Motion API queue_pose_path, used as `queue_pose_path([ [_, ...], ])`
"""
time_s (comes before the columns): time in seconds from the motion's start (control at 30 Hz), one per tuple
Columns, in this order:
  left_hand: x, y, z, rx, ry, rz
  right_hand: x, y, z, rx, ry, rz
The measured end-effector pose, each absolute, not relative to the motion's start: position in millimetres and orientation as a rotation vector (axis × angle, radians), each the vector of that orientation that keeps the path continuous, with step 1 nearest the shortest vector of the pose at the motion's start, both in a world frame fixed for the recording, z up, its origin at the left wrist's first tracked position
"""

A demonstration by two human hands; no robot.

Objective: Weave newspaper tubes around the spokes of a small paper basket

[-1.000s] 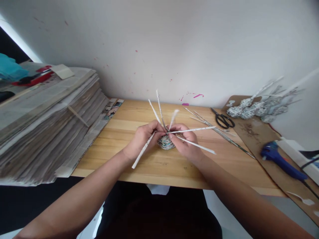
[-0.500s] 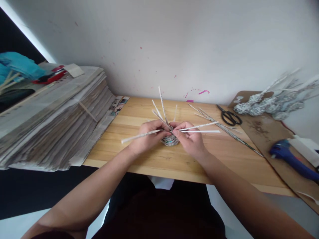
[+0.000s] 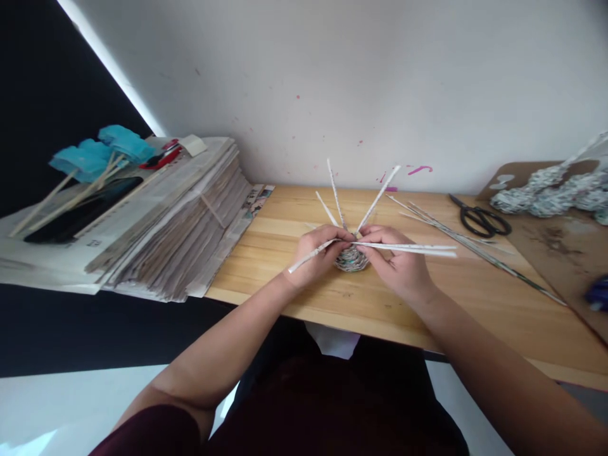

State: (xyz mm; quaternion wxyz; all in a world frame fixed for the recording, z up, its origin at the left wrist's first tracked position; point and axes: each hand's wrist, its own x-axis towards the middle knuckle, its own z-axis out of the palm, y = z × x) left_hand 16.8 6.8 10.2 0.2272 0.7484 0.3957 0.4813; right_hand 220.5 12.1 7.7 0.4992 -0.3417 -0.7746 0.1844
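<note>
A small woven bundle of rolled newspaper (image 3: 351, 258) rests on the wooden table (image 3: 361, 297), with several thin paper sticks fanning out of it. My left hand (image 3: 318, 256) is closed on the bundle's left side, pinching a paper stick (image 3: 311, 254) that points down and left. On the right side my right hand (image 3: 399, 266) is closed too, its fingers on two long sticks (image 3: 418, 249) that run out to the right. Other sticks (image 3: 335, 193) stand up toward the wall.
A tall stack of newspapers (image 3: 175, 215) fills the left, with blue paper flowers on sticks (image 3: 95, 155) on top. Loose paper sticks (image 3: 470, 244) and black scissors (image 3: 482, 218) lie to the right. Woven paper pieces (image 3: 546, 190) sit on brown cardboard (image 3: 555, 247) far right.
The view has swung left, so everything sits further right in the picture. The stick in my left hand has tipped downward, and one upright stick now leans to the right.
</note>
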Motion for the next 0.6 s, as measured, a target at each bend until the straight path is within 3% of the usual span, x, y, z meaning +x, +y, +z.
queue_pose_path([
  [0.1, 18, 6, 8, 1.942, 1.103, 1.304, 223, 9, 17, -0.852, -1.958, 0.382],
  [0.27, 17, 8, 6, 1.796, 1.087, 1.267, 228, 12, 24, -0.903, -1.922, 0.648],
  [0.6, 14, 8, 15, 2.147, 1.047, 1.145, 227, 3, 39, -0.972, -1.921, 0.667],
])
